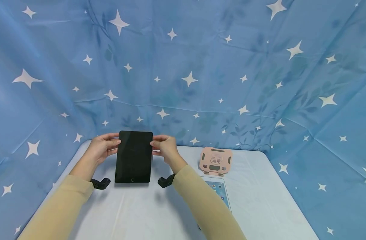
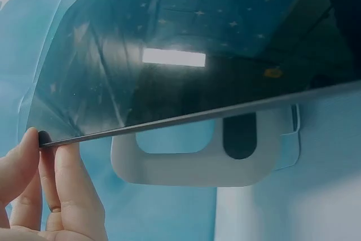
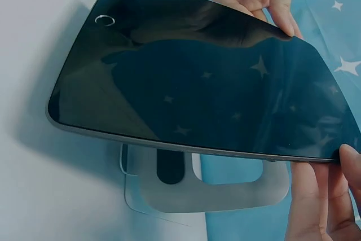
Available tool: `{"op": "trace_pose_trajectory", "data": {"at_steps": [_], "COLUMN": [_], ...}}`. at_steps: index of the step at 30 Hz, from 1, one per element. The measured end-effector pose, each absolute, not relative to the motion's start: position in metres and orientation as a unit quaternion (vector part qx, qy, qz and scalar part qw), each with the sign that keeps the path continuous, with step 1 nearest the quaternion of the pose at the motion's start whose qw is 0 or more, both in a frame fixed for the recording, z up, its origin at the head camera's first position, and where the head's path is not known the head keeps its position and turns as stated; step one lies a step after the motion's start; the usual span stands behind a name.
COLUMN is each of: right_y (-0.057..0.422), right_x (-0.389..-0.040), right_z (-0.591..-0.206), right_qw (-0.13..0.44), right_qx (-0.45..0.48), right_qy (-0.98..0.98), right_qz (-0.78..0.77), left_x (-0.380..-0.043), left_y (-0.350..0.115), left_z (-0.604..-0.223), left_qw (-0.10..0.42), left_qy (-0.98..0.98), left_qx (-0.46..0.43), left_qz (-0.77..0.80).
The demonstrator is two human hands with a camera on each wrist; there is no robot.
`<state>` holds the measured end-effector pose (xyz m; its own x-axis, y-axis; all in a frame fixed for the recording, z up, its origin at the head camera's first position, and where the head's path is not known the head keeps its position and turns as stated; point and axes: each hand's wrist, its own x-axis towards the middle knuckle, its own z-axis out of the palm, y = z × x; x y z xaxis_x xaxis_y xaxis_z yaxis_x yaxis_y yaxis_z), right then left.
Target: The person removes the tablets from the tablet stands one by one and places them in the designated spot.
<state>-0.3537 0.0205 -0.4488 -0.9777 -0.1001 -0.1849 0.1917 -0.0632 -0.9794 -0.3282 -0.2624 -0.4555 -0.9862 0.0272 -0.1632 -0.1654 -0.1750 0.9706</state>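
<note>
A black tablet with a dark, glossy screen stands nearly upright, its round home button at the bottom. My left hand pinches its left edge near the top, thumb on the front and fingers behind. On the opposite edge my right hand grips it the same way. Behind the tablet, both wrist views show a pale tablet stand with a rounded cut-out and a dark pad; the tablet hides most of it. Reflections cover the screen in these views.
To the right stands a pink tablet stand with dark pads. In front of it lies a white tablet with a lit screen, partly behind the right sleeve. A starry blue curtain closes off the back and sides of the white table.
</note>
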Motion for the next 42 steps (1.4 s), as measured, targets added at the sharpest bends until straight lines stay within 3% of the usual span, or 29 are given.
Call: {"op": "trace_pose_trajectory", "data": {"at_steps": [42], "right_y": [0.025], "right_x": [-0.317], "right_z": [-0.491], "right_qw": [0.14], "right_qx": [0.05], "right_qy": [0.658], "right_qz": [-0.738], "left_x": [-0.295], "left_y": [-0.26], "left_z": [-0.489], "left_qw": [0.101], "left_qy": [0.645], "left_qx": [-0.066], "left_qz": [0.754]}}
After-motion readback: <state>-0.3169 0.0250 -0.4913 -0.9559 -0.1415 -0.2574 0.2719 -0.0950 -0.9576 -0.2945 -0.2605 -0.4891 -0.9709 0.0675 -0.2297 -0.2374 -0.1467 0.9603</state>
